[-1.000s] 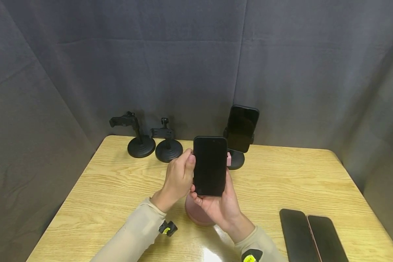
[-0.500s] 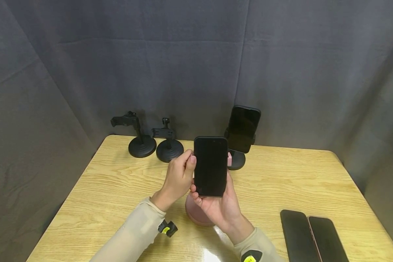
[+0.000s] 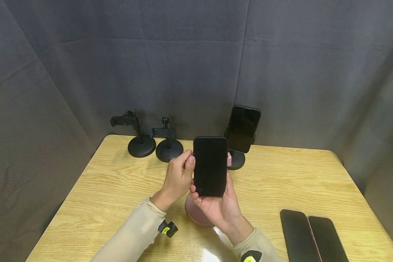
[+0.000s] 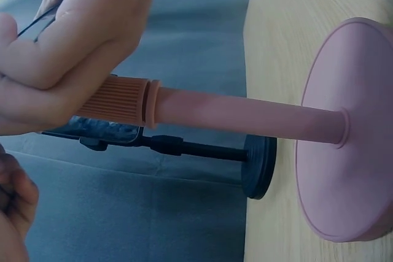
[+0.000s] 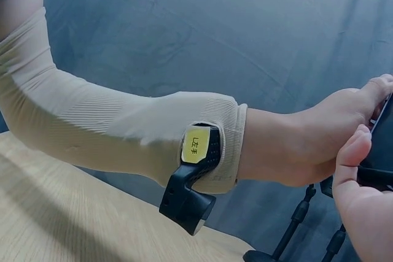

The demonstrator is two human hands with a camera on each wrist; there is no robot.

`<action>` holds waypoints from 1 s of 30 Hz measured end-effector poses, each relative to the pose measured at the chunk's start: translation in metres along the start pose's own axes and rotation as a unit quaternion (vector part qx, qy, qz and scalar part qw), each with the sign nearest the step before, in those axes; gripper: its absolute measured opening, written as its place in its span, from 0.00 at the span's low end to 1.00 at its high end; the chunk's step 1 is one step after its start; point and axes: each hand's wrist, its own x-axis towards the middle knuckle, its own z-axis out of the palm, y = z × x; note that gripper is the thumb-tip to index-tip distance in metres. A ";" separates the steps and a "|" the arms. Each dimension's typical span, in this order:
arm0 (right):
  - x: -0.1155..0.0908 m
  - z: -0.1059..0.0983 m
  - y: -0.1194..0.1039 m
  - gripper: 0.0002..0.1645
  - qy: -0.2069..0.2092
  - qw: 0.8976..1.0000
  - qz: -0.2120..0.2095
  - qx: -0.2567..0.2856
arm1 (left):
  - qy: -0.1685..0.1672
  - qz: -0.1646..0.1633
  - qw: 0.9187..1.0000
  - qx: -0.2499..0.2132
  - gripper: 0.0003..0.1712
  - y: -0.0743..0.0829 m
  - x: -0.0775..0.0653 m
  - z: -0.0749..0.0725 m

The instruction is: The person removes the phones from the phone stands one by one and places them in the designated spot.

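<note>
A black-screened smartphone stands upright in front of a pink phone stand, whose round base shows below it. My left hand grips the phone's left edge, thumb at the front; its other fingers are mostly hidden. My right hand holds the phone's lower part from behind, fingertips curling round the lower left edge. A pink clamp end shows at the phone's right side. In the left wrist view, the stand's pink stem and ribbed collar run up beside my left hand.
Behind on the wooden table are two black phone stands. Another black stand bears a tilted phone. Two dark phones lie at the front right. A grey curtain hangs behind.
</note>
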 end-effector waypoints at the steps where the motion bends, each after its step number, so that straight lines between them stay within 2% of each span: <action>1: 0.000 0.000 0.000 0.40 0.000 1.000 0.000 0.002 | 0.001 0.002 1.000 -0.002 0.40 0.000 0.000 0.000; 25: -0.001 0.000 -0.002 0.41 -0.015 1.000 -0.001 0.021 | -0.014 0.006 1.000 -0.022 0.38 0.001 0.002 -0.001; 30: -0.001 0.000 -0.003 0.40 -0.007 1.000 0.000 0.017 | -0.017 0.012 1.000 -0.015 0.38 0.001 0.001 -0.002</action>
